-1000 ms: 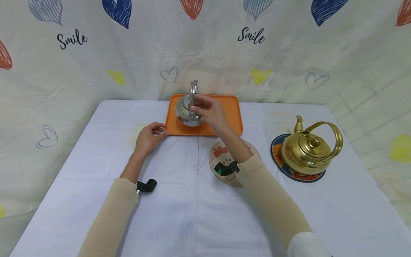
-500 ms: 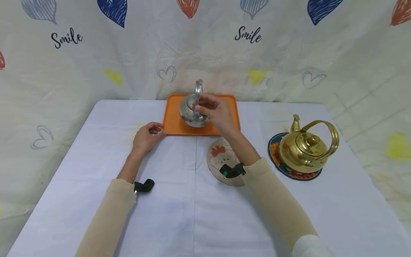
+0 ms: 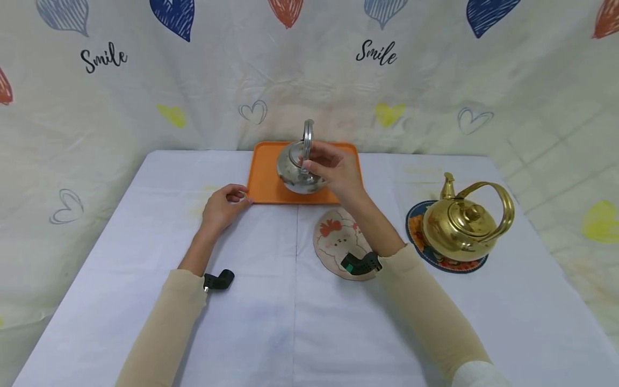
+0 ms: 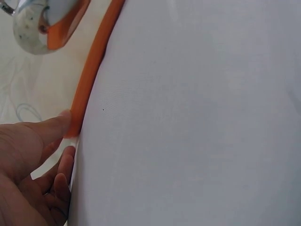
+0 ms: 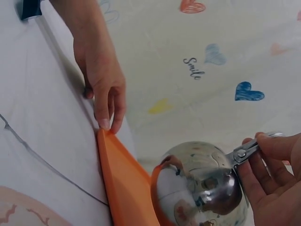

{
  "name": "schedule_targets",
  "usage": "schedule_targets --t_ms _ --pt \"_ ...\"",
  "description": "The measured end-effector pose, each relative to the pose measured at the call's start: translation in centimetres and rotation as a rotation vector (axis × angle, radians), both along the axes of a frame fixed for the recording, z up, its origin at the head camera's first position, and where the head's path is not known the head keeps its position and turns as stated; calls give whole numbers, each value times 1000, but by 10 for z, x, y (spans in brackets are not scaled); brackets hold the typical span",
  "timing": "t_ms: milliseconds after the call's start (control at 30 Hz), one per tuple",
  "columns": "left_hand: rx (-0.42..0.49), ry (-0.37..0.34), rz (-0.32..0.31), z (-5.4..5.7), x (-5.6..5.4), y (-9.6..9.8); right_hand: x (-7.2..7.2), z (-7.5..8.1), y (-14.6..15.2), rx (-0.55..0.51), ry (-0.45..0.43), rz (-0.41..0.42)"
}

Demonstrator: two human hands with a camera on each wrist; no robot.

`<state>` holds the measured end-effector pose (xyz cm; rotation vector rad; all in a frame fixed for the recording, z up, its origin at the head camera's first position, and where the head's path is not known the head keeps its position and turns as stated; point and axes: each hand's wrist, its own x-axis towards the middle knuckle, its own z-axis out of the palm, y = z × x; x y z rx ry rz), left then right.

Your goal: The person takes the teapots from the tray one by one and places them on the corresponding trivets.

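Note:
My right hand (image 3: pixel 340 171) grips the upright handle of a small silver kettle (image 3: pixel 296 176) over the orange tray (image 3: pixel 263 174) at the table's far edge. Seen from the right wrist, thumb and fingers close round the handle joint beside the rounded shiny body (image 5: pixel 202 183). The kettle's underside shows in the left wrist view and reflects orange, so it hangs above the tray. With thumb and fingertips, my left hand (image 3: pixel 223 208) pinches the tray's near left corner; in the left wrist view the thumb (image 4: pixel 56 127) lies on the rim.
A gold kettle (image 3: pixel 459 228) stands on a patterned blue-edged mat (image 3: pixel 416 228) at the right. Below my right forearm lies a round beige mat (image 3: pixel 333 244) with a cartoon face. A printed curtain (image 3: pixel 314 75) hangs directly behind the white-covered table (image 3: pixel 256 322).
The silver kettle has moved right across the tray in my right hand. My left hand stays at the tray's corner. The camera has shifted slightly.

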<state>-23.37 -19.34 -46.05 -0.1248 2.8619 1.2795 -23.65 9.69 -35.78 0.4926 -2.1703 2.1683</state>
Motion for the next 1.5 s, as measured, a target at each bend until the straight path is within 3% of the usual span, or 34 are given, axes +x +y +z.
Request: schedule_targets --t_ms 633,1500 --pt "-1 -1 1 2 1 0 17 9 22 -92 44 3" --pt "12 -2 2 0 2 0 35 9 46 -39 20 -16"
